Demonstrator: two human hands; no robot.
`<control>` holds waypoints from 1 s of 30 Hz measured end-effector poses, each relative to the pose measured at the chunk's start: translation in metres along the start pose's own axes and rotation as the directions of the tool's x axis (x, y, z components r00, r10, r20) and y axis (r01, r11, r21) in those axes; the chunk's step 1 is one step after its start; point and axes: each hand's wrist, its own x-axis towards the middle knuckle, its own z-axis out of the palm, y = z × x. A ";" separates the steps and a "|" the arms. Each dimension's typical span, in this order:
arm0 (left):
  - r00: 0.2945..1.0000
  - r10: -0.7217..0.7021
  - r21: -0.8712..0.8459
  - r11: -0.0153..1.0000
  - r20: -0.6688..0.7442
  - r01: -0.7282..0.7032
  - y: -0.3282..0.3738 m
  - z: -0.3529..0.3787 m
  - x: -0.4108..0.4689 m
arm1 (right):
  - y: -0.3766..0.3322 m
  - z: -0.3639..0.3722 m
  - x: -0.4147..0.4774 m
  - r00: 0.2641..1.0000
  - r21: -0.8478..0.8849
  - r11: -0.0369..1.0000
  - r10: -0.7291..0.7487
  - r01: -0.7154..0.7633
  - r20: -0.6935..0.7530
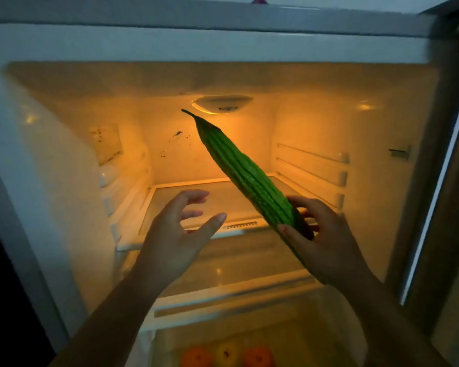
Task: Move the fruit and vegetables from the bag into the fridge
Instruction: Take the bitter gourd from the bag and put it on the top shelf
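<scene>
A long green ridged bitter gourd [239, 168] slants up and to the left inside the open fridge [64, 168], its thin stem tip near the lamp. My right hand [326, 242] grips its lower end in front of the glass shelf [170, 197]. My left hand [175, 234] hovers open beside it, fingers spread, holding nothing, just above the shelf's front edge. The bag is not in view.
The lamp [223, 103] glows at the back of the ceiling. Below, the crisper drawer [316, 335] holds two oranges [196, 357] and a yellow apple [227, 353]. Shelf rails [313, 168] line the right wall. The fridge door [440, 181] stands open at the right.
</scene>
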 end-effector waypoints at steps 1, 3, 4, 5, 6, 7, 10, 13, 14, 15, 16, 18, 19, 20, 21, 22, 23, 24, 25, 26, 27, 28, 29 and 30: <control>1.000 0.014 0.037 0.999 0.013 -0.014 -0.001 -0.003 0.001 | 0.000 -0.003 0.007 0.999 -0.044 0.998 -0.040 0.039 -0.013; 0.998 0.067 0.111 0.991 0.020 -0.069 0.001 -0.008 0.005 | -0.001 -0.007 0.019 0.992 -0.130 0.984 -0.122 0.120 -0.012; 0.993 0.114 0.150 0.982 0.018 -0.115 0.003 -0.010 0.009 | -0.001 -0.008 0.025 0.989 -0.174 0.974 -0.145 0.144 0.006; 0.985 0.173 0.187 0.967 0.017 -0.173 0.007 -0.010 0.013 | -0.002 -0.008 0.031 0.988 -0.222 0.963 -0.151 0.155 0.034; 0.972 0.235 0.220 0.947 0.024 -0.234 0.010 -0.010 0.017 | -0.002 -0.007 0.036 0.987 -0.271 0.949 -0.149 0.162 0.066; 0.957 0.289 0.239 0.927 0.037 -0.289 0.013 -0.010 0.022 | -0.002 -0.005 0.040 0.984 -0.311 0.935 -0.145 0.170 0.100; 0.939 0.331 0.251 0.905 0.097 -0.345 0.014 -0.003 0.038 | 0.000 0.009 0.044 0.976 -0.358 0.916 -0.124 0.181 0.177; 0.937 0.256 0.366 0.870 0.239 -0.331 -0.002 0.008 0.051 | 0.004 0.018 0.042 0.980 -0.357 0.919 -0.114 0.167 0.166; 0.931 0.221 0.399 0.856 0.290 -0.327 -0.009 0.011 0.054 | 0.004 0.018 0.043 0.983 -0.344 0.927 -0.102 0.150 0.156; 0.924 0.194 0.418 0.847 0.330 -0.327 -0.017 0.013 0.057 | 0.004 0.018 0.043 0.985 -0.329 0.935 -0.088 0.133 0.148; 0.916 0.178 0.433 0.838 0.358 -0.332 -0.025 0.016 0.059 | 0.003 0.017 0.043 0.986 -0.318 0.940 -0.079 0.122 0.144; 0.907 0.170 0.460 0.817 0.386 -0.349 -0.037 0.019 0.062 | 0.001 0.012 0.043 0.986 -0.325 0.937 -0.086 0.130 0.146; 0.908 0.172 0.464 0.814 0.383 -0.350 -0.042 0.020 0.062 | 0.000 0.009 0.043 0.984 -0.337 0.932 -0.090 0.137 0.151; 0.911 0.179 0.460 0.817 0.371 -0.348 -0.044 0.020 0.062 | 0.001 0.005 0.042 0.984 -0.349 0.927 -0.090 0.139 0.153; 0.914 0.195 0.453 0.820 0.356 -0.351 -0.047 0.021 0.062 | 0.002 0.000 0.040 0.985 -0.356 0.924 -0.089 0.137 0.149; 0.916 0.212 0.447 0.820 0.342 -0.357 -0.048 0.021 0.062 | 0.004 -0.005 0.038 0.987 -0.358 0.925 -0.081 0.127 0.142; 0.916 0.224 0.443 0.821 0.331 -0.361 -0.049 0.022 0.063 | 0.006 -0.010 0.035 0.988 -0.352 0.928 -0.073 0.118 0.139; 0.917 0.232 0.441 0.821 0.325 -0.364 -0.051 0.023 0.063 | 0.008 -0.014 0.031 0.987 -0.343 0.932 -0.070 0.115 0.143; 0.918 0.237 0.439 0.821 0.320 -0.365 -0.052 0.024 0.064 | 0.011 -0.017 0.029 0.986 -0.333 0.936 -0.069 0.116 0.152; 0.919 0.233 0.439 0.823 0.317 -0.360 -0.053 0.026 0.065 | 0.014 -0.019 0.026 0.985 -0.325 0.939 -0.061 0.112 0.163; 0.921 0.227 0.436 0.827 0.317 -0.354 -0.054 0.027 0.066 | 0.016 -0.019 0.024 0.984 -0.319 0.942 -0.051 0.105 0.173; 0.921 0.223 0.431 0.831 0.320 -0.351 -0.054 0.028 0.068 | 0.017 -0.019 0.022 0.983 -0.317 0.943 -0.041 0.096 0.177; 0.919 0.226 0.423 0.835 0.322 -0.353 -0.054 0.030 0.070 | 0.019 -0.018 0.021 0.985 -0.320 0.943 -0.039 0.093 0.169; 0.917 0.236 0.416 0.835 0.320 -0.360 -0.054 0.032 0.073 | 0.020 -0.017 0.020 0.988 -0.331 0.940 -0.037 0.085 0.148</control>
